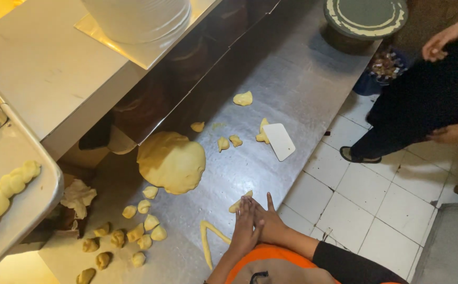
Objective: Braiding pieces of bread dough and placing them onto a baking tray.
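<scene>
Two hands are seen pressed flat, side by side and overlapping, on a small piece of dough [239,202] at the near edge of the steel table [292,79]. The left hand [245,229] lies with its fingers stretched forward over the piece, and the right hand [270,223] is laid partly across it, thumb spread outward; nothing is gripped by either, both palms being open and turned down. Only the far tip of the piece is left showing beyond the fingertips.

Just to the left of the hands, a thin rolled strand of dough [208,239] is bent on the steel. Further left, a cluster of small cut dough pieces [134,234] is scattered, and above them a large round mass of dough [171,162] is set. Beyond that, a white plastic scraper [279,141] is lying flat, with several dough scraps [229,142] near it. At the far left, a metal tray [23,205] is held on a raised rack, with a braided dough piece [5,192] on it. To the right, on the white tiled floor [376,205], another person in dark clothing [423,100] is standing.
</scene>
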